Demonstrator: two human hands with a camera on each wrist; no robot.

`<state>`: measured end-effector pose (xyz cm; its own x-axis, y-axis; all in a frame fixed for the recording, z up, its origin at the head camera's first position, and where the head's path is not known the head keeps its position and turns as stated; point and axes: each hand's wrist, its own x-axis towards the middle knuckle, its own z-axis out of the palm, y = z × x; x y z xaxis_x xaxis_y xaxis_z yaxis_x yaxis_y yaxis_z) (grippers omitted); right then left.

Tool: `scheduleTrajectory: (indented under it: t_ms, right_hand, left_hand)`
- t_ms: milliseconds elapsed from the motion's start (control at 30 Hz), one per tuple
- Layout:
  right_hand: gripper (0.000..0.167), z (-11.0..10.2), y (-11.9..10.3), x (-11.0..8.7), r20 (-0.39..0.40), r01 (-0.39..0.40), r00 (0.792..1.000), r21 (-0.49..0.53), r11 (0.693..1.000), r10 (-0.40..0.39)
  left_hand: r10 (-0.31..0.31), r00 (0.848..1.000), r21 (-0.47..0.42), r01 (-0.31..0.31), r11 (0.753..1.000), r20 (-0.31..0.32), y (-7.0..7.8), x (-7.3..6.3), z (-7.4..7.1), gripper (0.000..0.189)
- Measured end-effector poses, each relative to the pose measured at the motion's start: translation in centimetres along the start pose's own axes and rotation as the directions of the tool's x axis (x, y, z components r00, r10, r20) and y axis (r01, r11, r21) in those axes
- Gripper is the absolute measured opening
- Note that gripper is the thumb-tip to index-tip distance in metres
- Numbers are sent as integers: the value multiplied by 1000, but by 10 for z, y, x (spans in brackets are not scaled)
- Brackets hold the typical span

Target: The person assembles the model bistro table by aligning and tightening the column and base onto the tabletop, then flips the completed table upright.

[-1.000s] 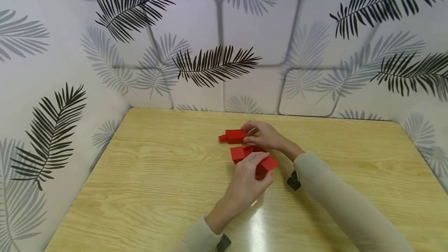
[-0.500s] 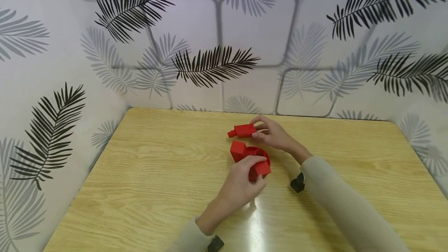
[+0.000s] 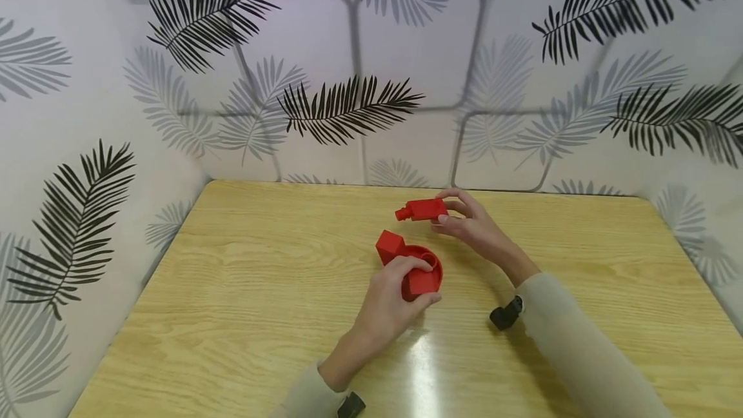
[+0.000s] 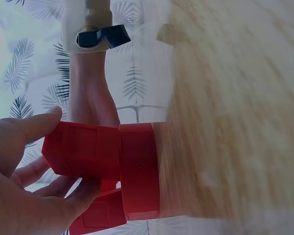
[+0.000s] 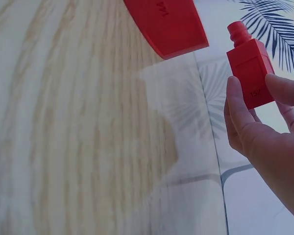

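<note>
In the head view my right hand (image 3: 477, 228) pinches a small red bottle (image 3: 425, 209) by its base, above the table, its neck pointing left. The right wrist view shows the threaded neck and number markings on the red bottle (image 5: 252, 71). My left hand (image 3: 383, 305) holds a red block (image 3: 422, 282) between thumb and fingers. The block stands at a round red holder (image 3: 439, 269) with raised rings, partly hidden by my fingers. A second red block (image 3: 390, 245) stands at the holder's far left side. In the left wrist view the holder (image 4: 139, 171) sits on the table.
The light wooden table (image 3: 232, 289) runs back to a wall (image 3: 325, 50) with a leaf pattern. A dark wrist-worn device (image 3: 506, 313) sits under the right wrist, another (image 3: 351, 405) by the left.
The right hand has lifted the red bottle and carried it right, away from the holder. The left hand has shifted slightly left and tipped its block down toward the holder.
</note>
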<state>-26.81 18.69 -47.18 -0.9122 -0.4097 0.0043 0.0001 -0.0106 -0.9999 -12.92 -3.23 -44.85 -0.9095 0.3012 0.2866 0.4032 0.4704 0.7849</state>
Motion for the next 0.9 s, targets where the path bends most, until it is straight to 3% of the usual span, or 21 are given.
scheduleTrajectory:
  t_ms: [200,333,633,900]
  right_hand:
    - [29,0,-4,-14,-9,16,1000,159,987,-15]
    - [25,1,-6,-23,-16,51,999,183,982,-49]
    - [36,-1,-16,-51,-105,123,987,42,992,-118]
    - [41,-1,-18,-80,-175,132,974,-60,989,-141]
  left_hand:
    - [-12,1000,-9,12,1000,-11,-2,-2,-1,36]
    - [-48,999,-40,48,998,-7,-4,-3,-4,35]
    - [-52,999,-72,51,996,-15,-8,-5,-14,34]
    - [-30,999,-72,28,997,-19,-15,-6,-21,33]
